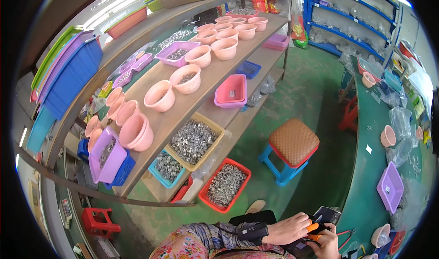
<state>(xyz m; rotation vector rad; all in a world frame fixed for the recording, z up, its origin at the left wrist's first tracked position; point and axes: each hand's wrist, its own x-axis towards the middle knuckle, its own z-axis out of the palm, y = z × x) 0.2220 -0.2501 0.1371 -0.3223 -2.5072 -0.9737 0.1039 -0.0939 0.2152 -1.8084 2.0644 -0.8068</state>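
the left hand (pixel 289 230) and right hand (pixel 328 245) bend together around orange finger covers (pixel 313 227); i cannot tell whether either clamps anything. the handling looks unfinished. a dark flat object (pixel 327 214) sits just beyond; red-handled pliers (pixel 350 235) lie rightward, by the counter (pixel 366 167).

No text can be read: the white labels (pixel 356 20) on the blue shelf (pixel 338 13) at far right and pale marks on the near black wristband (pixel 252 232) are too small.
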